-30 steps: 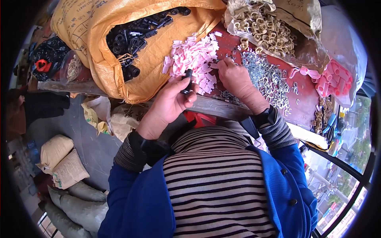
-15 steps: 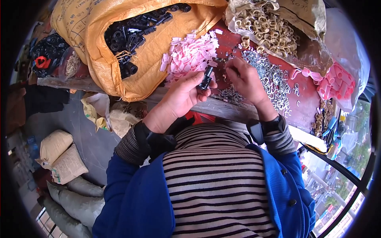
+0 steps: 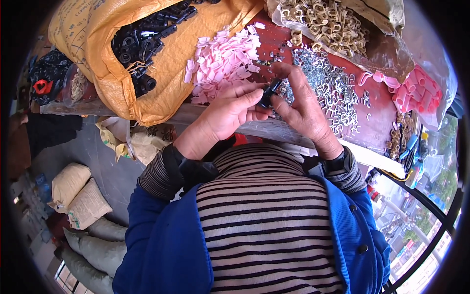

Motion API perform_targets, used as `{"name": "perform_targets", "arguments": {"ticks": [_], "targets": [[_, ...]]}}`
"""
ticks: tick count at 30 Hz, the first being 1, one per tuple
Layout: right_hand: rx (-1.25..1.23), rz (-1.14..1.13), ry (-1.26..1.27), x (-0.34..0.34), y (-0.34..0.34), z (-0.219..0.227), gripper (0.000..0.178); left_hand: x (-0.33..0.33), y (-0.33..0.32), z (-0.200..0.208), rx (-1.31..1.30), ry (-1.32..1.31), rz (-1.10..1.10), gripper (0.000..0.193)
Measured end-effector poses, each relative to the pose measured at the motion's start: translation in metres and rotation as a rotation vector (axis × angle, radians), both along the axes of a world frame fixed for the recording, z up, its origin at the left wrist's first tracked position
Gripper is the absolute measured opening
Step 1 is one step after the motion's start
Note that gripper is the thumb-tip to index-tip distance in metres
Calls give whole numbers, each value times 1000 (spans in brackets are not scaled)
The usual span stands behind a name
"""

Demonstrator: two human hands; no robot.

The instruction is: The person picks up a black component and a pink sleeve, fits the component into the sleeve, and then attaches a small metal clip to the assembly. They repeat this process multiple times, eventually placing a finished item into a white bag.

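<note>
My left hand (image 3: 226, 113) grips a small black plastic cylindrical part (image 3: 268, 95) between thumb and fingers, tilted up toward the right. From the other side, my right hand (image 3: 307, 110) meets the same part, its thumb by the lower end and its index finger bent over the upper end. Whether a smaller piece sits under those fingertips is hidden. Just beyond the left hand lies a heap of flat pink plastic pieces (image 3: 225, 61). Small curved silvery metal clips (image 3: 338, 98) are scattered beside and beyond the right hand.
At the far left, an orange woven sack (image 3: 105, 63) gapes over more black parts (image 3: 142, 46). Brass-coloured clips (image 3: 330, 24) fill a bag at the far right, near pink tubes (image 3: 418, 93). The red tabletop (image 3: 374, 127) ends in a worn wooden edge (image 3: 186, 110). Stuffed sacks (image 3: 81, 196) stand on the floor.
My right hand has come left and down onto the black part, its fingers spreading around it. My left hand has brought the part slightly right. The whole view has shifted a little.
</note>
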State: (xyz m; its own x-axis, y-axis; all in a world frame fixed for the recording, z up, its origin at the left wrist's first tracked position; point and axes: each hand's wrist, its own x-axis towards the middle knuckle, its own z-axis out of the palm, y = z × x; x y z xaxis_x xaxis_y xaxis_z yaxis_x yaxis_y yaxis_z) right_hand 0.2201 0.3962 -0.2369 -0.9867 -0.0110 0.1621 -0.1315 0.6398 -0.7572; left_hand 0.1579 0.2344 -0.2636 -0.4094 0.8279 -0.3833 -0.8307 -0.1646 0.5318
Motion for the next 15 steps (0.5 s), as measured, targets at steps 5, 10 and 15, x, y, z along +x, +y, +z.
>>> {"name": "perform_targets", "arguments": {"ticks": [5, 10, 15], "targets": [[-15, 31, -26, 1, -3, -9, 48, 5, 1, 1, -40, 89, -7, 31], [-1, 60, -59, 3, -9, -11, 48, 8, 1, 1, -74, 149, -48, 31], [-350, 116, -180, 6, -9, -9, 46, 8, -4, -3, -30, 93, -128, 30]]}}
